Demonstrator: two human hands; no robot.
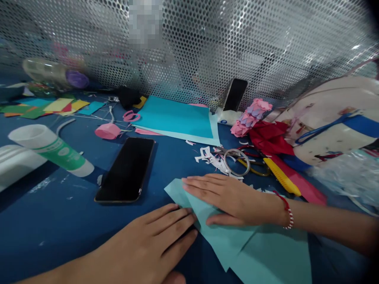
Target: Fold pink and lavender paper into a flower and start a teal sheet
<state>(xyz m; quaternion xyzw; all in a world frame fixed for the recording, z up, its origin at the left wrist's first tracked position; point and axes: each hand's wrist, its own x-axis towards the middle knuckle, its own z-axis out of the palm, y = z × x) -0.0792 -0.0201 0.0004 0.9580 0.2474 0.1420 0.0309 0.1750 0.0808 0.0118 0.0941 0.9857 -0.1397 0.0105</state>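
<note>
A light teal sheet of paper (225,238), folded over itself, lies on the blue table in front of me. My right hand (227,199) rests flat on its upper part with fingers stretched out, and a red bracelet with pale beads circles that wrist. At the paper's left edge, my left hand (160,240) touches it with the fingertips, its fingers extended and the palm down. Another teal sheet (281,252) spreads under or beside the folded part; the right hand and forearm cover some of it.
Left of the paper lie a black phone (127,169) and a green-and-white glue tube (56,152). Beyond are blue sheets (177,116), white scraps (209,157), scissors (256,165), a tape ring (237,162) and a yellow cutter (281,176). A pale bag (334,114) stands right, before a perforated metal panel (189,51).
</note>
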